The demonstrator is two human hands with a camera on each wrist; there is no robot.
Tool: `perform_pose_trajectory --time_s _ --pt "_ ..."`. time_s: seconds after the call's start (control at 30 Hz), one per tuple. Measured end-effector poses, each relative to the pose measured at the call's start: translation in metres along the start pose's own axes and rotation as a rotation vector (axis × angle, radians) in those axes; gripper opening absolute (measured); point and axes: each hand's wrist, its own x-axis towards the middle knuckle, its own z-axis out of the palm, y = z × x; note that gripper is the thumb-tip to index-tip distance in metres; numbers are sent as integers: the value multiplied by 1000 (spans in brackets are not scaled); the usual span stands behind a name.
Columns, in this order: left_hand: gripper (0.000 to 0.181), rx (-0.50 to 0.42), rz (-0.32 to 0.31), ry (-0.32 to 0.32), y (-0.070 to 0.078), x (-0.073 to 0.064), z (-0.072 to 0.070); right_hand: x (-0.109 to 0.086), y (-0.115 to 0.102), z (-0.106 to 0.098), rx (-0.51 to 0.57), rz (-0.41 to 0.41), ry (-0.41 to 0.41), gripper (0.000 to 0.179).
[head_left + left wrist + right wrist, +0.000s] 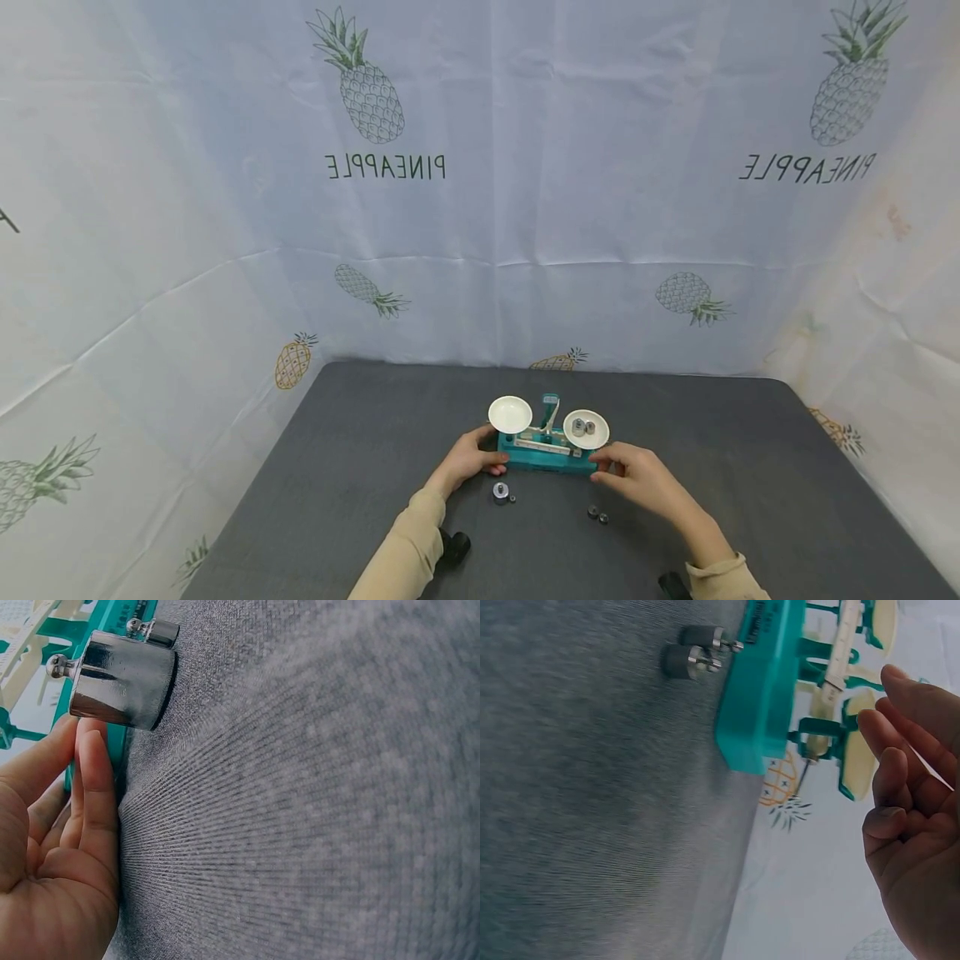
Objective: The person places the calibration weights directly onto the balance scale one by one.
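Note:
A teal balance scale (547, 460) stands on the dark table, its two white pans raised on either side. The left pan (510, 414) holds nothing; two metal weights (578, 427) sit in the right pan (573, 442). My left hand (465, 458) grips the left end of the base, thumb in front and fingers around the side. My right hand (636, 477) hovers by the right end with loosely bent fingers, holding nothing. In the right wrist view, its fingertips (870, 720) appear close to the right pan.
A large metal weight (500, 493) and a small one (513, 499) stand in front of the scale's left end. Two small weights (593, 511) stand in front of the right end. A pineapple-print curtain (487, 208) surrounds the table (360, 450).

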Motion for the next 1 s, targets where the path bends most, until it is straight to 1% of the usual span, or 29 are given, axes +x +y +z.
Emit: perform_pose_trajectory --time_s 0.1,0.37,0.53,0.7,1.0 --pt "70 4 -1 4 -1 0 0 -4 4 4 13 4 -27 24" --pt "70 6 -10 8 0 1 0 -10 14 14 56 47 -110 24" --pt "69 0 -8 6 0 1 0 -13 17 21 72 39 -127 24" --pt "69 -4 -2 2 0 1 0 -14 20 27 51 52 -154 20" --pt "69 -2 -2 1 0 0 0 -15 22 31 65 62 -177 18"
